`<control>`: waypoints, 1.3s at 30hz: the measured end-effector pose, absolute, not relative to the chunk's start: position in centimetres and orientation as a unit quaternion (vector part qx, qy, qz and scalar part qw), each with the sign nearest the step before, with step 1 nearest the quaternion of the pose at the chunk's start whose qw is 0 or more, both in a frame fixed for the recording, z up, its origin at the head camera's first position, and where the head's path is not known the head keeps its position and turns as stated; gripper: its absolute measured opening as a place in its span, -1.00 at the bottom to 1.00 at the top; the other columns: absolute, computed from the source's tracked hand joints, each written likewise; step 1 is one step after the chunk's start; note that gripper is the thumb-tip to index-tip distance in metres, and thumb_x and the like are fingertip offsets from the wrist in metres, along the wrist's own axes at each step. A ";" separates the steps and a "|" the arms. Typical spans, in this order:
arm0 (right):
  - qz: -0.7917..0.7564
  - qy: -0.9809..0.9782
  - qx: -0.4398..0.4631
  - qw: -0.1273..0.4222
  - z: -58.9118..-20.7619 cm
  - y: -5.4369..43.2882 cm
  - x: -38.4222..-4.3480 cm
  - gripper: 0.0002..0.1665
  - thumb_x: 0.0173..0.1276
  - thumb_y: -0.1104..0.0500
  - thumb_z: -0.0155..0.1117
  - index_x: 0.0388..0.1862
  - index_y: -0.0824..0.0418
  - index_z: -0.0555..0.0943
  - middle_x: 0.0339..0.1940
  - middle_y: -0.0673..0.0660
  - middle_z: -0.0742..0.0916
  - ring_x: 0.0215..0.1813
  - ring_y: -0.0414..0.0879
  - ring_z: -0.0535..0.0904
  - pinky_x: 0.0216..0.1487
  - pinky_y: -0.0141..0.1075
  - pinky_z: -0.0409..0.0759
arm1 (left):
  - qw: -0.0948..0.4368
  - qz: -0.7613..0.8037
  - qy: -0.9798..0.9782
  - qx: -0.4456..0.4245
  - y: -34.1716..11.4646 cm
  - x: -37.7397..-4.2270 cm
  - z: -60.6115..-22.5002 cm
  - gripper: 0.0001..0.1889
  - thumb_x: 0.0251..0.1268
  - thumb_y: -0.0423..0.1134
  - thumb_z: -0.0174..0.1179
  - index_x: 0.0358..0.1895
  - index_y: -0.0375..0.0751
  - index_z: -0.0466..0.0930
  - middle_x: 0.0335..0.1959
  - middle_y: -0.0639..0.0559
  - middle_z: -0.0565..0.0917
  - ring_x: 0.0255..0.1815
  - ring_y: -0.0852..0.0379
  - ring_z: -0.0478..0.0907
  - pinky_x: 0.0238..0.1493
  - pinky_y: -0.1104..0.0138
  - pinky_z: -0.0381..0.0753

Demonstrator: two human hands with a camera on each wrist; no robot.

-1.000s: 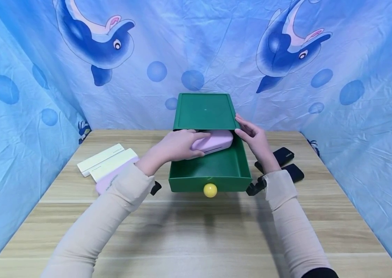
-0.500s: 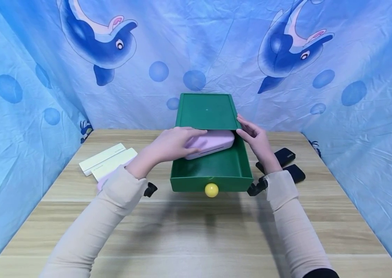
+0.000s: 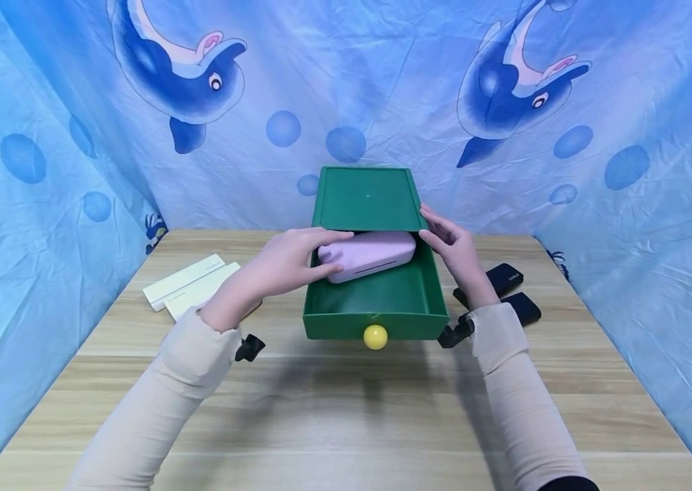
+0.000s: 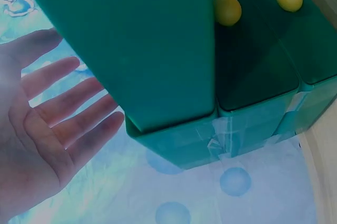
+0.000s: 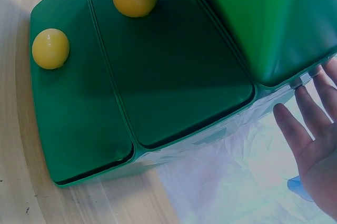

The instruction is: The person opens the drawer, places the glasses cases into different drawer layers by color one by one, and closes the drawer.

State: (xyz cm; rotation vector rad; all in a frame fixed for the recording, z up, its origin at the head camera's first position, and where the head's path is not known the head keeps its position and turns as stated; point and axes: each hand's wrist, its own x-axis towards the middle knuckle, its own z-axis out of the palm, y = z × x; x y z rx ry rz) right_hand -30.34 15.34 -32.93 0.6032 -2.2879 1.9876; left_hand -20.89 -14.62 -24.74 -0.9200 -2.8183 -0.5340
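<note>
A lilac glasses case lies slantwise at the back of a pulled-out green drawer with a yellow knob. Over the drawer's left wall is my left hand, its fingers extended and overlapping the case's left end in the head view. In the left wrist view that hand has its fingers spread beside the drawer's outer side. My right hand rests its fingertips against the right side of the green cabinet. Its fingers look fairly straight in the right wrist view.
Below the drawer, two shut drawers show yellow knobs. White boxes lie on the wooden table at left, partly behind the left forearm. Two black cases lie at right. A blue dolphin curtain surrounds the table.
My left hand has let go of the glasses case and drawn back to the left, leaving the case in the drawer. The right hand stays at the cabinet's side.
</note>
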 end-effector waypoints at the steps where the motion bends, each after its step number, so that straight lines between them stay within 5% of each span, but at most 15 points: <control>1: 0.643 -0.740 0.195 0.026 -32.9 15.3 -30.3 -0.36 0.43 -0.01 0.19 0.45 0.04 0.34 0.54 -0.10 0.31 0.56 -0.12 0.16 0.49 0.00 0.25 | 0.067 -0.184 -0.932 -0.305 -14.8 -20.8 -24.8 -0.46 0.33 -0.09 0.22 0.36 -0.07 0.42 0.14 -0.05 0.62 -0.17 0.00 0.51 -0.16 0.19 0.46; 7: 0.644 -0.738 0.198 0.027 -33.0 15.4 -30.4 -0.37 0.44 0.02 0.18 0.45 0.05 0.34 0.54 -0.09 0.31 0.57 -0.13 0.16 0.49 -0.06 0.25 | 0.068 -0.242 -0.923 -0.291 -16.1 -20.1 -25.1 -0.45 0.30 -0.12 0.27 0.35 -0.08 0.43 0.27 -0.06 0.56 0.24 -0.02 0.53 0.23 0.06 0.52; 28: 0.645 -0.739 0.192 0.026 -33.1 15.4 -30.4 -0.37 0.43 -0.01 0.18 0.45 0.01 0.34 0.53 -0.12 0.32 0.56 -0.14 0.18 0.48 0.01 0.26 | 0.077 -0.342 -0.904 -0.246 -19.3 -19.2 -27.9 -0.52 0.37 -0.20 0.19 0.34 -0.08 0.43 0.29 -0.01 0.54 0.17 -0.01 0.57 0.08 0.06 0.64; 39: 0.641 -0.743 0.188 0.028 -33.0 15.2 -30.3 -0.37 0.44 -0.02 0.18 0.45 0.01 0.35 0.53 -0.11 0.32 0.56 -0.14 0.18 0.47 0.01 0.27 | 0.092 -0.331 -0.917 -0.201 -21.4 -19.2 -30.6 -0.54 0.37 -0.23 0.18 0.32 -0.07 0.45 0.12 -0.08 0.66 0.11 -0.07 0.61 0.00 0.05 0.67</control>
